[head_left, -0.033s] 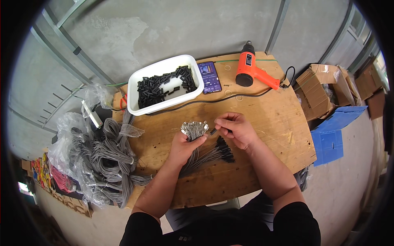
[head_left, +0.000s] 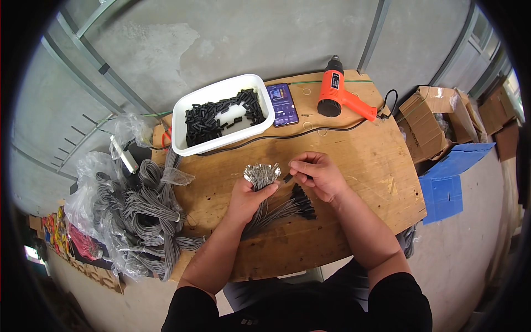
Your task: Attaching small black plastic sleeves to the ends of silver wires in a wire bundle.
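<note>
Gripping wire bundle point(head_left: 264, 195) in left hand point(head_left: 247, 200) | right hand point(head_left: 318, 176) fingers pinched on, seemingly, a black sleeve point(head_left: 287, 178)

We see a wooden counter point(head_left: 354, 166) carrying a white tub point(head_left: 191, 105) of black sleeves point(head_left: 210, 113), a smartphone point(head_left: 282, 104), an orange heat gun point(head_left: 338, 93), its black cord point(head_left: 287, 134), and grey wire coils point(head_left: 152, 205).

Black short sleeves, ending above elbows. Forearms bare. Left hand point(head_left: 246, 198) and right hand point(head_left: 319, 175): no gloves, no rings, no watch visible. Dark trousers below.
</note>
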